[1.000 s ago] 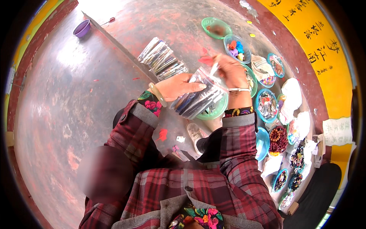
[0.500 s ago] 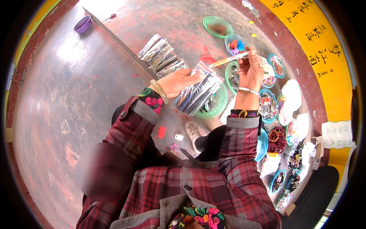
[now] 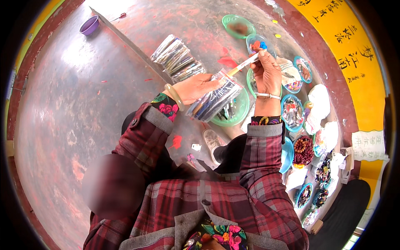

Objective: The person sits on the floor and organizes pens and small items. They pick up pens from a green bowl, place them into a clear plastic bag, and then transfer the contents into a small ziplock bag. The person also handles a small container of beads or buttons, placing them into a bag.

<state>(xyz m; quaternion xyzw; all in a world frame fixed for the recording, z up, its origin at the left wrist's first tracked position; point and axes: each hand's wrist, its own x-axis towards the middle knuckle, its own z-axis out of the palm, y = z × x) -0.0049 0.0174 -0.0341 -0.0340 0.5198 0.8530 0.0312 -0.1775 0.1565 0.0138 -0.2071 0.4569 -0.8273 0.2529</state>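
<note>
My left hand (image 3: 195,88) grips a clear zip bag (image 3: 216,98) by its side, thumb on top. Inside lie several slim, dark, pen-like sticks, side by side. My right hand (image 3: 268,77) pinches a slim white-and-yellow stick (image 3: 245,63) between thumb and fingers; its exact kind is unclear. The stick slants down toward my left hand, its yellow end at the bag's upper edge. Whether that end is inside the bag, I cannot tell. Partly behind the bag stands a green basin (image 3: 241,116) with more dark sticks in it.
Filled bags of slim sticks lie in a row (image 3: 177,58) beyond my left hand, beside a raised floor edge. Blue and green baskets with beads and small parts, one a blue basket (image 3: 293,118), line the right. A purple bowl (image 3: 89,26) sits far left.
My right hand has come down and left, bringing the stick's yellow end to the bag's upper edge. My left hand and the bag have barely moved.
</note>
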